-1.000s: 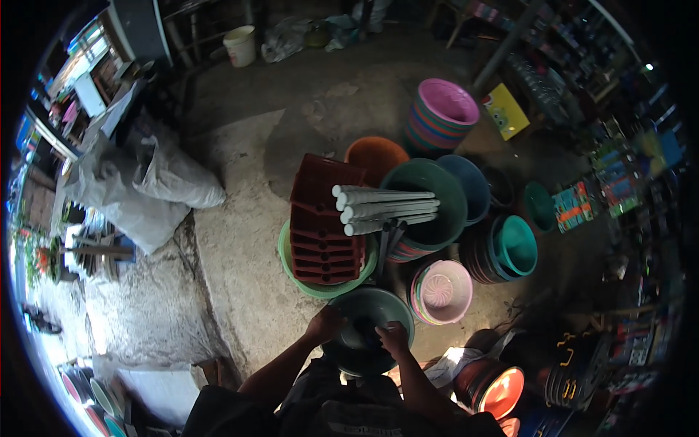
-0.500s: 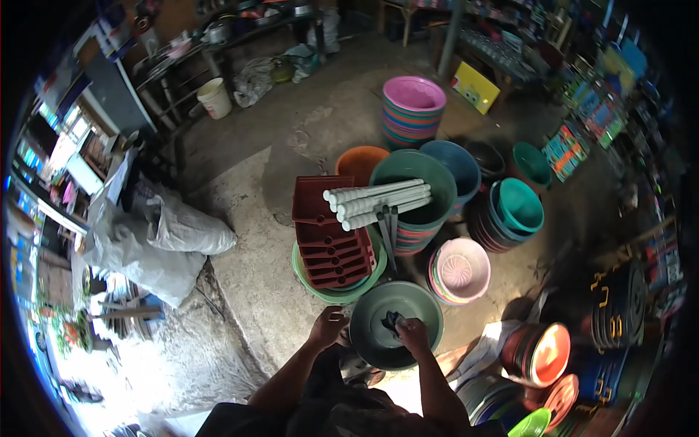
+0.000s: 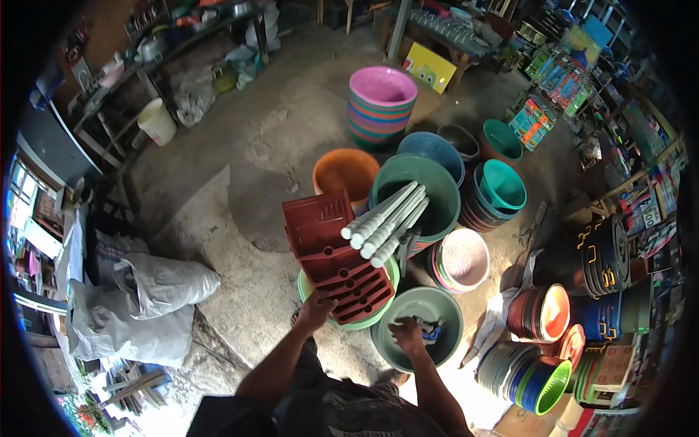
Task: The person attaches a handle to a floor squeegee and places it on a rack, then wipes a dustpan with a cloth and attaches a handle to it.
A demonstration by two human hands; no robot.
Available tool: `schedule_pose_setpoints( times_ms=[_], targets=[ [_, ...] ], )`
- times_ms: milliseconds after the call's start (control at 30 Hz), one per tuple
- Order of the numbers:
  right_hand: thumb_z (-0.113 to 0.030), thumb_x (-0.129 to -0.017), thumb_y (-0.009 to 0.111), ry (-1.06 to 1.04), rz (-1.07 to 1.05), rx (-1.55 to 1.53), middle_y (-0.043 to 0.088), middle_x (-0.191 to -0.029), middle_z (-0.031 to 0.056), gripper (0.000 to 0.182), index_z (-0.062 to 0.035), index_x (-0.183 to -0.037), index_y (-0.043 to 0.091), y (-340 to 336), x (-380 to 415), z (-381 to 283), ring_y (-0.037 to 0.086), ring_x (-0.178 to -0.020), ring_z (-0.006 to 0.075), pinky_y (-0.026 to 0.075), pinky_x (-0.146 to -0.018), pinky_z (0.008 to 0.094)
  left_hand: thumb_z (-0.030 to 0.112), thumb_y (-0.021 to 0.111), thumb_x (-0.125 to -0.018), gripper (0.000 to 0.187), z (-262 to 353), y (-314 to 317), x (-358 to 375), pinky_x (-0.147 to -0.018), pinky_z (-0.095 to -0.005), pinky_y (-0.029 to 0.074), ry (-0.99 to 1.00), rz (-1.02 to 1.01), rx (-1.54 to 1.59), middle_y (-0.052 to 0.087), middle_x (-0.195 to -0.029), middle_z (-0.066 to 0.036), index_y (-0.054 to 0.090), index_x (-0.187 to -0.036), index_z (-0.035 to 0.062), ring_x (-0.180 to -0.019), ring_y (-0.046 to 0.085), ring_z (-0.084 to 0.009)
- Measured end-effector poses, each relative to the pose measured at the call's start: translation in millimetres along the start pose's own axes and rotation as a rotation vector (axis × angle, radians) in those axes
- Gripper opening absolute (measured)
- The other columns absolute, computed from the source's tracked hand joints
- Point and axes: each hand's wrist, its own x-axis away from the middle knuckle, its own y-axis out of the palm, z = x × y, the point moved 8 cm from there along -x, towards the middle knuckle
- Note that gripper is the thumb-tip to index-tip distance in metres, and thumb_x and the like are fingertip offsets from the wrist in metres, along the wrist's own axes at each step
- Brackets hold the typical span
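Note:
My left hand (image 3: 317,311) grips the lower left edge of a stack of dark red plastic dustpans (image 3: 320,244), which leans over a light green basin (image 3: 392,300). My right hand (image 3: 408,336) is over a grey-green basin (image 3: 453,342), fingers loosely bent and apart. Beside it a dark, crumpled cloth (image 3: 433,333) with a blue patch lies in that basin, apparently out of the fingers. A bundle of whitish ribbed rods (image 3: 386,222) rests across a large green tub (image 3: 453,200) just beyond the dustpans.
Around these stand an orange tub (image 3: 342,171), a pink-topped stack of tubs (image 3: 382,86), teal basins (image 3: 504,183) and a pale pink basket (image 3: 466,258). White sacks (image 3: 167,284) lie at left. More stacked buckets (image 3: 539,313) crowd the right, beside packed shelves.
My left hand has moved up onto the dustpans, whose stack has turned. The right hand has loosened from the cloth, now more spread out. The view has shifted.

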Motion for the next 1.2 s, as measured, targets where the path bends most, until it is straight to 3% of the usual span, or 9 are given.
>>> schedule_pose_setpoints(
  times_ms=[200, 267, 367, 400, 533, 800, 967, 1067, 1200],
  targets=[
    [-0.022, -0.081, 0.073, -0.237, -0.1, -0.026, 0.066, -0.078, 0.0095, 0.036, 0.0008, -0.103, 0.057, 96, 18, -115, 0.064, -0.069, 0.0154, 0.051, -0.065, 0.0299, 0.032, 0.071, -0.079, 0.046, 8, -80, -54, -0.076, -0.0376, 0.052, 0.065, 0.0, -0.373, 0.067, -0.096, -0.013, 0.055, -0.113, 0.0061, -0.089, 0.066, -0.0254],
    [-0.022, -0.079, 0.074, -0.039, -0.188, -0.042, 0.067, -0.088, 0.0097, 0.04, -0.0007, -0.108, 0.056, 117, 14, -84, 0.066, -0.083, 0.0188, 0.052, -0.074, 0.0306, 0.031, 0.073, -0.076, 0.048, 10, -81, -85, -0.078, -0.0418, 0.051, 0.127, 0.017, -0.546, 0.063, -0.098, -0.016, 0.054, -0.113, 0.0062, -0.092, 0.062, -0.0327],
    [-0.023, -0.077, 0.076, -0.173, 0.016, -0.455, 0.065, -0.083, 0.008, 0.05, -0.0005, -0.115, 0.054, 112, 5, -32, 0.063, -0.077, 0.0149, 0.053, -0.066, 0.0316, 0.027, 0.074, -0.073, 0.048, 30, -51, -110, -0.087, -0.0452, 0.046, 0.442, -0.061, -0.757, 0.058, -0.101, -0.018, 0.052, -0.112, 0.0067, -0.098, 0.056, -0.0377],
    [-0.022, -0.077, 0.075, 0.217, 0.02, -0.18, 0.064, -0.076, 0.0072, 0.048, 0.0007, -0.115, 0.055, 106, 0, 5, 0.061, -0.066, 0.0135, 0.052, -0.055, 0.03, 0.027, 0.073, -0.073, 0.049, 37, -39, -113, -0.091, -0.0478, 0.042, 0.5, -0.095, -0.777, 0.055, -0.11, -0.019, 0.052, -0.113, 0.0074, -0.104, 0.053, -0.0371],
    [-0.02, -0.079, 0.072, 0.574, 0.329, -0.431, 0.061, -0.066, 0.0075, 0.04, 0.0013, -0.11, 0.058, 72, -9, 102, 0.057, -0.052, 0.0134, 0.048, -0.042, 0.028, 0.029, 0.07, -0.075, 0.048, 52, 11, -116, -0.094, -0.0522, 0.038, 0.561, -0.19, -0.991, 0.048, -0.12, -0.017, 0.053, -0.115, 0.0081, -0.112, 0.046, -0.0379],
    [-0.022, -0.073, 0.071, 0.508, 0.717, -0.118, 0.064, -0.072, 0.0149, 0.053, -0.0001, -0.118, 0.054, 38, -60, 245, 0.065, -0.069, 0.028, 0.054, -0.066, 0.0384, 0.015, 0.069, -0.076, 0.03, 33, 133, -35, -0.081, -0.042, 0.045, 0.732, -0.674, -0.777, 0.06, -0.099, -0.012, 0.06, -0.103, 0.0049, -0.091, 0.057, -0.0315],
    [-0.016, -0.073, 0.063, 0.788, 0.587, 0.264, 0.036, -0.135, 0.0222, 0.067, -0.0252, -0.135, 0.04, -11, -102, 296, 0.041, -0.12, 0.0392, 0.044, -0.09, 0.0474, 0.017, 0.072, -0.077, 0.034, -49, 246, -1, -0.086, -0.0389, 0.045, 0.584, -1.15, -0.708, 0.062, -0.103, -0.013, 0.061, -0.106, 0.0047, -0.096, 0.059, -0.0294],
    [-0.015, -0.078, 0.059, 0.808, 0.563, 0.568, 0.036, -0.133, 0.0194, 0.052, -0.0254, -0.128, 0.049, -19, -121, 348, 0.039, -0.121, 0.0382, 0.044, -0.088, 0.0491, 0.017, 0.071, -0.078, 0.034, -72, 273, -8, -0.086, -0.0382, 0.046, 0.552, -1.13, -0.759, 0.063, -0.103, -0.013, 0.06, -0.107, 0.0046, -0.096, 0.06, -0.0293],
    [-0.033, -0.069, 0.072, 0.613, 0.625, 0.224, 0.044, -0.127, 0.0188, 0.046, -0.0152, -0.11, 0.06, -15, -118, 340, 0.043, -0.116, 0.0387, 0.044, -0.09, 0.0507, 0.013, 0.073, -0.076, 0.039, -73, 269, -25, -0.082, -0.0355, 0.048, 0.502, -1.015, -0.788, 0.061, -0.1, -0.013, 0.057, -0.11, 0.0028, -0.095, 0.06, -0.0275]
  ],
)
